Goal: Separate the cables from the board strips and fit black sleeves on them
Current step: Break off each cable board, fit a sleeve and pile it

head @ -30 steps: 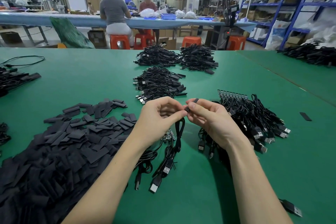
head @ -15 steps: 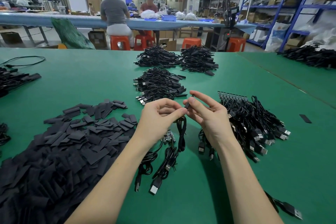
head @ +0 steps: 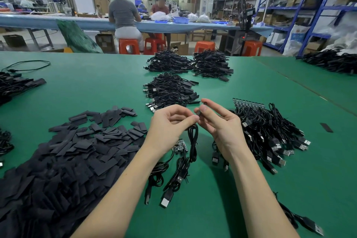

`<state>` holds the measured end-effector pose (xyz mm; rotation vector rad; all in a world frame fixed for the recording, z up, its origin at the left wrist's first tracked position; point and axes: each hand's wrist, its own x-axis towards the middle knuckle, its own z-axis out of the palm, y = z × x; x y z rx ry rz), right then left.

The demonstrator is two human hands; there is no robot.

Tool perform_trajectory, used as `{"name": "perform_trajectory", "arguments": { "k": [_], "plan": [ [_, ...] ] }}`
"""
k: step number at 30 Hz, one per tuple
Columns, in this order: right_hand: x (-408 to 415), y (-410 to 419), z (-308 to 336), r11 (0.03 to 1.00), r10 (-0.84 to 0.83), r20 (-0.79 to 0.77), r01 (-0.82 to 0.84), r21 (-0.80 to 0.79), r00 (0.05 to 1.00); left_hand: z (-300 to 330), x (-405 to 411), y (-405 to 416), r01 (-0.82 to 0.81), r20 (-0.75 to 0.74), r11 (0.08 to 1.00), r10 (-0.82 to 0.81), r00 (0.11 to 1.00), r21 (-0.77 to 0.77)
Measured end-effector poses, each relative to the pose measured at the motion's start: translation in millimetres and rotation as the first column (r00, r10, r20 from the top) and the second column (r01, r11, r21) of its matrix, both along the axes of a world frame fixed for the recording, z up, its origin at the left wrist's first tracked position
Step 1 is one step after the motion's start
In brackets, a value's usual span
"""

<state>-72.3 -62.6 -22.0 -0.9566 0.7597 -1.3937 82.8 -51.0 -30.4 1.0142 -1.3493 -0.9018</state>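
We can read no text, brand or number anywhere here. The white sack point(head: 298, 34) by the blue shelving point(head: 316, 7) carries a blue printed patch, perhaps lettering, but it is too blurred for us to make out. The cardboard boxes point(head: 105, 41) on the floor show only faint, illegible marks.

Two hands point(head: 197, 123) up, one cable point(head: 193, 141) between them; three sleeved-cable heaps point(head: 170, 92) ahead, four orange stools point(head: 128, 46), two people seated point(head: 123, 15) beyond the counter point(head: 87, 87).
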Motion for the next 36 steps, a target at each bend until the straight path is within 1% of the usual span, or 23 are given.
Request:
{"name": "perform_trajectory", "arguments": {
  "k": [2, 4, 7, 9, 12, 14, 16, 18, 21, 23, 27, 29, 30, 31, 32, 33, 34, 36],
  "plan": [
    [2, 0, 1, 1.0, -0.019, 0.007, 0.019, 0.012, 1.0, 0, 0, -1, 0.016, -0.011, 1.0, -0.016, 1.0, 0.025],
    [3, 0, 2, 0.998, -0.05, 0.045, 0.049, 0.025, 0.998, 0, -1, -2, 0.045, 0.003, 0.995, -0.045, 0.999, 0.085],
    [-1, -3, 7, 0.992, -0.12, 0.145, 0.115, 0.043, 0.982, -5, -1, -2, 0.09, 0.105, 0.973, -0.115, 0.988, 0.212],
    [-5, -4, 10, 0.985, -0.172, 0.185, 0.166, 0.049, 0.968, -9, -2, -1, 0.13, 0.15, 0.963, -0.168, 0.974, 0.237],
    [-10, -4, 12, 0.973, -0.229, 0.232, 0.221, 0.06, 0.946, -9, -2, 1, 0.125, 0.12, 0.975, -0.148, 0.982, 0.182],
    [-11, -5, 12, 0.97, -0.245, 0.279, 0.232, 0.079, 0.929, -8, -5, 1, 0.1, 0.154, 0.982, -0.124, 0.98, 0.157],
    [-10, -5, 13, 0.971, -0.24, 0.309, 0.222, 0.091, 0.92, -10, -11, 3, 0.105, 0.197, 0.978, -0.141, 0.97, 0.18],
    [-7, -5, 13, 0.975, -0.222, 0.316, 0.202, 0.096, 0.922, -14, -18, 5, 0.12, 0.182, 0.972, -0.158, 0.97, 0.203],
    [-4, -4, 12, 0.977, -0.211, 0.313, 0.187, 0.105, 0.926, -19, -25, 4, 0.072, 0.167, 0.987, -0.096, 0.981, 0.146],
    [-6, -4, 11, 0.973, -0.226, 0.309, 0.203, 0.107, 0.924, -18, -23, 1, 0.026, 0.185, 0.995, -0.044, 0.982, 0.097],
    [-11, -7, 9, 0.966, -0.246, 0.191, 0.224, 0.132, 0.95, -5, -6, -12, -0.051, 0.282, 0.999, 0.048, 0.958, 0.006],
    [-12, -8, 7, 0.958, -0.249, 0.141, 0.222, 0.183, 0.958, 8, 5, -31, -0.153, 0.406, 0.983, 0.18, 0.896, -0.098],
    [-12, -9, 5, 0.952, -0.25, 0.11, 0.224, 0.207, 0.962, 14, 10, -45, -0.199, 0.493, 0.969, 0.246, 0.835, -0.146],
    [-11, -9, 3, 0.949, -0.244, 0.071, 0.223, 0.221, 0.967, 21, 14, -60, -0.234, 0.594, 0.955, 0.297, 0.748, -0.183],
    [-11, -10, 1, 0.95, -0.227, 0.021, 0.217, 0.225, 0.974, 27, 18, -76, -0.261, 0.69, 0.941, 0.334, 0.642, -0.213],
    [-10, -11, -2, 0.953, -0.201, -0.04, 0.205, 0.221, 0.979, 32, 21, -92, -0.28, 0.759, 0.931, 0.355, 0.545, -0.234],
    [-9, -11, -4, 0.958, -0.171, -0.108, 0.191, 0.214, 0.979, 36, 25, -106, -0.29, 0.803, 0.925, 0.362, 0.474, -0.246],
    [-7, -11, -8, 0.968, -0.112, -0.226, 0.158, 0.197, 0.968, 39, 30, -131, -0.288, 0.862, 0.922, 0.354, 0.363, -0.258]
  ]
}}
